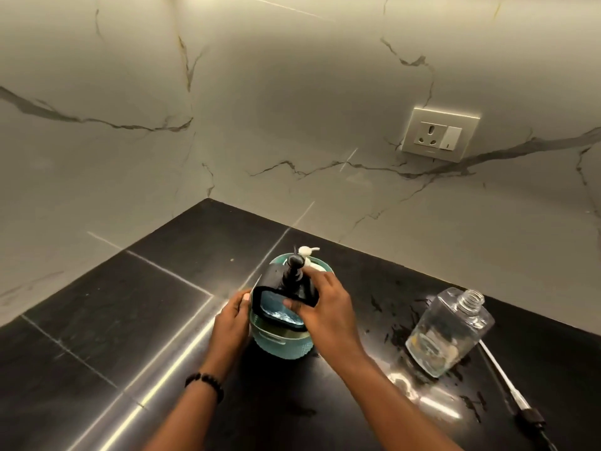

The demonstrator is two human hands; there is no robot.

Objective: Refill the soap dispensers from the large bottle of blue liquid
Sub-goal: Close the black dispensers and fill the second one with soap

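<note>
A square soap dispenser with a black pump top and blue liquid inside is tilted over a teal round basket on the black counter. My right hand grips the dispenser's upper body from the right. My left hand holds the basket's left side, thumb near the rim. A second dispenser with a white pump stands in the basket behind. To the right, a clear square bottle without a cap stands uncapped on the counter, nearly empty. The large bottle of blue liquid is not in view.
A pump tube with a black head lies on the black counter at the right. Wet splashes surround the clear bottle. Marble walls meet in a corner behind; a wall socket sits at the right.
</note>
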